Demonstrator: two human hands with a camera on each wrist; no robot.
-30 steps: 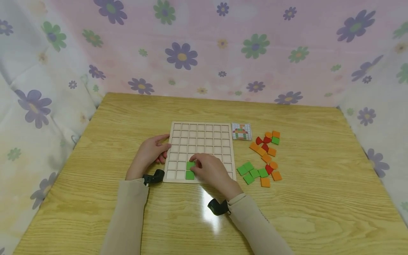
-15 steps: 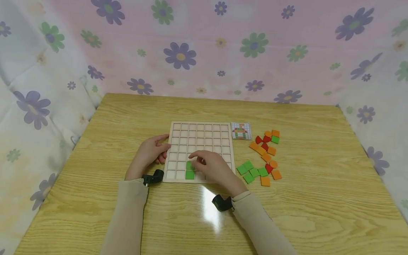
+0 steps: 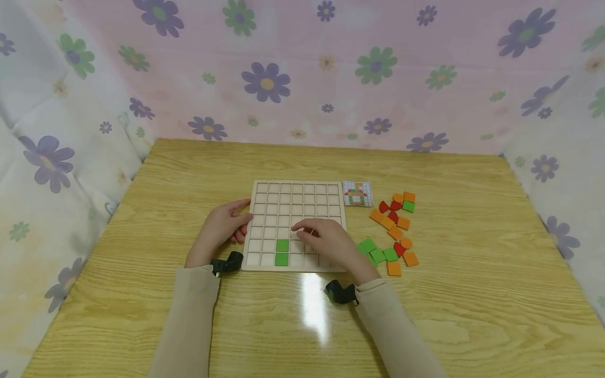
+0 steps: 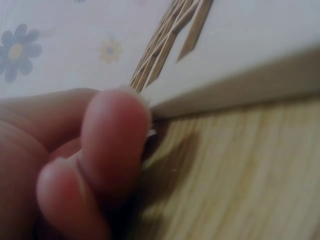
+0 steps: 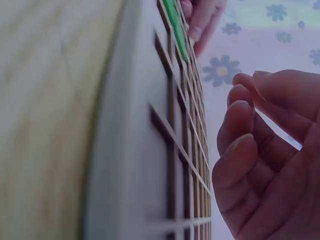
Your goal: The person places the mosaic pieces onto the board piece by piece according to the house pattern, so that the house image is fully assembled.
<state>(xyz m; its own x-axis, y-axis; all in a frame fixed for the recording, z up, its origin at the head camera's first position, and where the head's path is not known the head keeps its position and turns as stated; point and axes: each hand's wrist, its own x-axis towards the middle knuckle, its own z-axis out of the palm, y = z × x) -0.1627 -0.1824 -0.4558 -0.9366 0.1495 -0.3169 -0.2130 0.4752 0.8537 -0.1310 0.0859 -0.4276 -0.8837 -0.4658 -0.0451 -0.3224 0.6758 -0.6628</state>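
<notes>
A square wooden grid board (image 3: pixel 271 207) lies flat on the table. Two green square tiles (image 3: pixel 282 245) fill neighbouring cells, one behind the other, in its two front rows. In the head view my left hand (image 3: pixel 221 229) holds the board's left edge, thumb at the rim. The left wrist view shows its curled fingertips (image 4: pixel 115 135) low beside the board's edge. Over the front right part of the board hovers my right hand (image 3: pixel 331 241), fingers loosely bent. The right wrist view shows nothing between its fingers (image 5: pixel 239 120), which are apart from the board.
Right of the board lie several loose tiles: green squares (image 3: pixel 377 255), orange squares (image 3: pixel 394 269), orange rounds (image 3: pixel 406 243) and red quarter-round pieces (image 3: pixel 384 207). A small printed pattern card (image 3: pixel 357 193) sits by the board's back right corner. Flowered cloth (image 3: pixel 302 68) encloses the table.
My right hand has let go of the rear green tile and moved right, away from it. Both green tiles now show fully. The left hand has stayed at the board's edge.
</notes>
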